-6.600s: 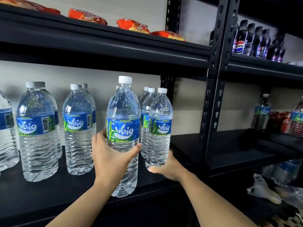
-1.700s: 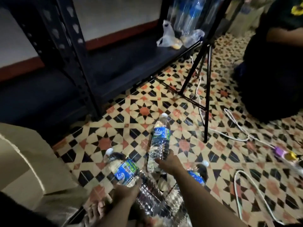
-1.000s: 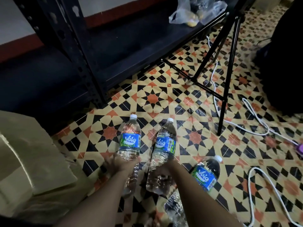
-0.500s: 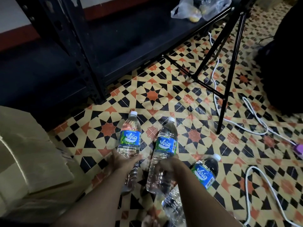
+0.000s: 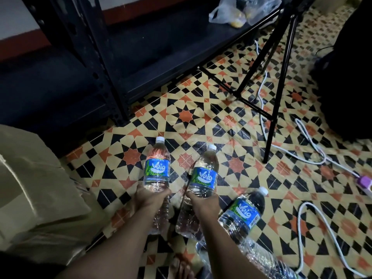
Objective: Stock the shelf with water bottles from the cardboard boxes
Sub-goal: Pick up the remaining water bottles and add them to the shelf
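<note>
While the person bends over the floor, the left hand (image 5: 150, 198) grips one water bottle (image 5: 157, 170) just below its blue and green label, fingers curled round the clear body. The right hand (image 5: 203, 202) holds a second bottle (image 5: 204, 178) the same way, thumb and fingers wrapped under the label. The two bottles sit side by side at the lower centre of the frame, close but not touching, with their white caps pointing toward the top of the frame. I cannot tell whether their bases rest on the floor or hang above it.

A third bottle (image 5: 242, 215) lies on its side just right of the right forearm, its cap aimed at the upper right. More crinkled clear plastic shows below it at the bottom edge, too blurred to read.

A cardboard box (image 5: 34, 184) fills the left edge of the frame, beside the left arm. The floor (image 5: 201, 119) is tiled in black, cream and orange stars. In the upper left stands the black metal shelf (image 5: 153, 49), its perforated post (image 5: 88, 57) reaching down to the tiles. On its low board, at the top centre, lie thin plastic bags (image 5: 227, 14).

A black tripod (image 5: 274, 113) spreads its legs across the upper right. A white cable (image 5: 311, 142) winds past them to a purple plug (image 5: 365, 181) at the right edge.
</note>
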`<state>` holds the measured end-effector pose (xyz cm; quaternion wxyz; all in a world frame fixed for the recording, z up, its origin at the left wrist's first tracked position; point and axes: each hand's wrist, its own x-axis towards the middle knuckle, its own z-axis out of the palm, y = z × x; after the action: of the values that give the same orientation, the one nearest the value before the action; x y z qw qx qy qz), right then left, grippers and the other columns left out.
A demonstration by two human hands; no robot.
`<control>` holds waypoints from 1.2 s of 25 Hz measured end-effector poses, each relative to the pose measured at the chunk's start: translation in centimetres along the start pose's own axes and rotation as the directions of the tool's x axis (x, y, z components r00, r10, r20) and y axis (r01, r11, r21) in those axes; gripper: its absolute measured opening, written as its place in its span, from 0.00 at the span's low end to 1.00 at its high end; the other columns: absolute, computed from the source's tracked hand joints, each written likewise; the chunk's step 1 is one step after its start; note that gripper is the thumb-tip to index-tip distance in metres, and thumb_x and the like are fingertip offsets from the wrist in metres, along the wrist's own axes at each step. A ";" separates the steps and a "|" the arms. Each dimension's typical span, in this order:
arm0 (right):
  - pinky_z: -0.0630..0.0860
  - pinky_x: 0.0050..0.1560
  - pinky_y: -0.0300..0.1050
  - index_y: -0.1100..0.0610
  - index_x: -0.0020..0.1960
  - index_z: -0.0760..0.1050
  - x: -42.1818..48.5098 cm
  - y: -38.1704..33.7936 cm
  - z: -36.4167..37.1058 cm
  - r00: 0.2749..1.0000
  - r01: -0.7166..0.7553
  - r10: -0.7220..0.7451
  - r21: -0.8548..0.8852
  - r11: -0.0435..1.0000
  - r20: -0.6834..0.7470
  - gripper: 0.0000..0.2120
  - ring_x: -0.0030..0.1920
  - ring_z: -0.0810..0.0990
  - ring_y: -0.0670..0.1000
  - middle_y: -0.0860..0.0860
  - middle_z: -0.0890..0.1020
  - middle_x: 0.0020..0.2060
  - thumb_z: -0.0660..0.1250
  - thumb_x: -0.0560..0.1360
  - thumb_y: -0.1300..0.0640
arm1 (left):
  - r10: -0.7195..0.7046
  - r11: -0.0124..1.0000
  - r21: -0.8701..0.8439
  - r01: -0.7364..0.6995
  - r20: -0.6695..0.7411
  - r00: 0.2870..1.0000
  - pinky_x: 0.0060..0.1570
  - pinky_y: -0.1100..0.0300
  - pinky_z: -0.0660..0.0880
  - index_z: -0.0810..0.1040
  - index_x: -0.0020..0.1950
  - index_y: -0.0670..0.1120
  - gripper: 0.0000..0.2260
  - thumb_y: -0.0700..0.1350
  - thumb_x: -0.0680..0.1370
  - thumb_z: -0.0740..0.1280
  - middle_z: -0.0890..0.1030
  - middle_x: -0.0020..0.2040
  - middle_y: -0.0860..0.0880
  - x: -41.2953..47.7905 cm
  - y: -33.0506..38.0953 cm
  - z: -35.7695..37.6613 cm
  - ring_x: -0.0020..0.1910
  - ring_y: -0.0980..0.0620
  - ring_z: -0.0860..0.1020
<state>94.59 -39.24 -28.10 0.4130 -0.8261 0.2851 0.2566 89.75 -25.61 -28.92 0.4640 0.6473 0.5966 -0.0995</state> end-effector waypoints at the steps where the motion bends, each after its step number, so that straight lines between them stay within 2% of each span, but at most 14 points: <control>1: 0.80 0.55 0.55 0.58 0.71 0.66 -0.8 -0.1 -0.4 1.000 -0.002 0.002 -0.002 1.000 -0.007 0.49 0.56 0.81 0.58 0.57 0.80 0.60 0.82 0.59 0.40 | -0.003 1.000 -0.010 0.003 -0.007 1.000 0.53 0.51 0.77 0.65 0.74 0.47 0.47 0.56 0.61 0.82 0.77 0.65 0.39 -0.4 -0.1 -0.2 0.60 0.37 0.78; 4: 0.78 0.61 0.56 0.58 0.75 0.59 -2.5 -0.7 -1.8 0.999 0.036 -0.036 0.036 0.999 0.013 0.50 0.62 0.78 0.60 0.59 0.74 0.68 0.82 0.62 0.46 | 0.025 0.999 -0.020 -0.026 -0.026 0.999 0.42 0.56 0.79 0.67 0.73 0.46 0.44 0.57 0.62 0.81 0.80 0.58 0.39 -1.8 0.4 -1.0 0.53 0.40 0.81; 7: 0.74 0.65 0.56 0.58 0.78 0.55 -4.0 -2.4 -4.3 0.988 0.153 -0.154 0.057 0.987 0.021 0.53 0.67 0.74 0.61 0.60 0.70 0.71 0.81 0.63 0.47 | 0.115 0.989 -0.091 -0.120 -0.056 0.992 0.29 0.62 0.72 0.75 0.59 0.44 0.29 0.52 0.64 0.82 0.82 0.49 0.44 -4.3 2.5 -3.1 0.38 0.49 0.78; 9: 0.73 0.66 0.56 0.59 0.78 0.55 -4.9 -4.1 -5.8 0.971 0.238 -0.240 0.070 0.969 0.016 0.54 0.68 0.73 0.61 0.60 0.70 0.71 0.82 0.64 0.46 | 0.176 0.968 -0.167 -0.185 -0.073 0.982 0.29 0.61 0.72 0.74 0.61 0.43 0.31 0.51 0.64 0.81 0.81 0.53 0.45 -6.1 5.1 -4.6 0.39 0.51 0.76; 12: 0.72 0.67 0.56 0.57 0.79 0.55 -8.9 -7.3 -8.9 0.922 0.386 -0.387 0.156 0.909 -0.028 0.55 0.67 0.73 0.61 0.60 0.71 0.70 0.82 0.62 0.46 | 0.337 0.868 -0.325 -0.377 -0.173 0.926 0.45 0.54 0.80 0.75 0.61 0.47 0.34 0.54 0.60 0.83 0.81 0.53 0.46 -11.4 9.5 -8.5 0.46 0.47 0.81; 14: 0.73 0.65 0.53 0.56 0.77 0.58 -12.3 -9.8 -10.5 0.876 0.482 -0.477 0.185 0.857 -0.071 0.51 0.65 0.75 0.59 0.58 0.75 0.67 0.81 0.63 0.46 | 0.431 0.765 -0.387 -0.514 -0.286 0.856 0.44 0.60 0.76 0.77 0.55 0.49 0.29 0.54 0.59 0.83 0.82 0.47 0.50 -15.3 11.6 -11.8 0.46 0.48 0.82; 16: 0.74 0.58 0.46 0.54 0.72 0.64 -15.8 -12.7 -11.9 0.826 0.560 -0.556 0.245 0.791 -0.092 0.43 0.59 0.77 0.56 0.53 0.79 0.60 0.80 0.64 0.47 | 0.514 0.663 -0.387 -0.641 -0.387 0.765 0.43 0.63 0.71 0.78 0.53 0.49 0.26 0.53 0.60 0.83 0.82 0.44 0.53 -19.1 13.3 -15.7 0.45 0.52 0.80; 18: 0.68 0.50 0.41 0.51 0.60 0.67 -19.9 -15.5 -12.7 0.759 0.640 -0.643 0.297 0.709 -0.101 0.31 0.50 0.76 0.51 0.44 0.78 0.47 0.81 0.64 0.48 | 0.580 0.568 -0.344 -0.748 -0.477 0.660 0.49 0.63 0.71 0.78 0.58 0.49 0.30 0.55 0.60 0.82 0.83 0.46 0.55 -22.2 14.0 -20.2 0.48 0.55 0.79; 19: 0.67 0.48 0.40 0.50 0.56 0.67 -22.1 -16.9 -12.7 0.715 0.681 -0.692 0.321 0.658 -0.100 0.29 0.47 0.76 0.49 0.40 0.75 0.42 0.81 0.63 0.49 | 0.602 0.533 -0.321 -0.783 -0.506 0.618 0.51 0.64 0.70 0.76 0.59 0.50 0.32 0.56 0.59 0.82 0.83 0.48 0.55 -23.4 14.0 -22.4 0.49 0.57 0.77; 22: 0.74 0.50 0.42 0.51 0.57 0.72 -27.9 -20.4 -11.5 0.560 0.777 -0.824 0.399 0.486 -0.086 0.31 0.49 0.80 0.47 0.40 0.80 0.44 0.83 0.60 0.47 | 0.639 0.441 -0.202 -0.875 -0.614 0.464 0.47 0.74 0.67 0.75 0.59 0.51 0.33 0.56 0.58 0.83 0.81 0.47 0.58 -26.7 12.9 -29.5 0.45 0.70 0.73; 24: 0.76 0.51 0.42 0.50 0.58 0.74 -31.5 -22.0 -10.1 0.457 0.807 -0.888 0.445 0.388 -0.055 0.33 0.50 0.82 0.45 0.42 0.83 0.47 0.83 0.58 0.46 | 0.630 0.388 -0.117 -0.914 -0.690 0.356 0.47 0.80 0.67 0.75 0.57 0.51 0.33 0.57 0.56 0.83 0.82 0.47 0.59 -28.5 11.7 -33.6 0.47 0.70 0.76; 25: 0.77 0.51 0.41 0.50 0.57 0.74 -33.5 -22.6 -9.5 0.403 0.812 -0.914 0.474 0.340 -0.035 0.33 0.49 0.83 0.43 0.42 0.84 0.46 0.84 0.57 0.46 | 0.606 0.379 -0.089 -0.921 -0.729 0.320 0.50 0.78 0.70 0.75 0.55 0.53 0.33 0.58 0.56 0.83 0.83 0.47 0.58 -29.0 10.9 -35.4 0.48 0.66 0.79; 27: 0.79 0.52 0.42 0.49 0.56 0.75 -37.4 -23.6 -8.0 0.308 0.813 -0.951 0.517 0.267 0.007 0.33 0.48 0.83 0.40 0.42 0.85 0.45 0.84 0.56 0.44 | 0.535 0.364 -0.080 -0.928 -0.797 0.279 0.54 0.64 0.77 0.75 0.52 0.55 0.30 0.57 0.56 0.83 0.84 0.46 0.58 -30.1 9.4 -38.7 0.50 0.62 0.81; 30: 0.80 0.54 0.47 0.50 0.56 0.75 -42.3 -24.7 -5.3 0.212 0.805 -0.976 0.557 0.204 0.050 0.34 0.48 0.84 0.41 0.43 0.85 0.45 0.84 0.55 0.45 | 0.426 0.383 -0.062 -0.922 -0.873 0.236 0.51 0.53 0.81 0.75 0.49 0.56 0.27 0.59 0.55 0.82 0.84 0.44 0.58 -30.9 7.3 -43.4 0.46 0.60 0.82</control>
<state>82.65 -20.44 15.82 0.6945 -0.6489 -0.3063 0.0530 69.33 -14.35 19.57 0.3362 0.6461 0.3509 0.5886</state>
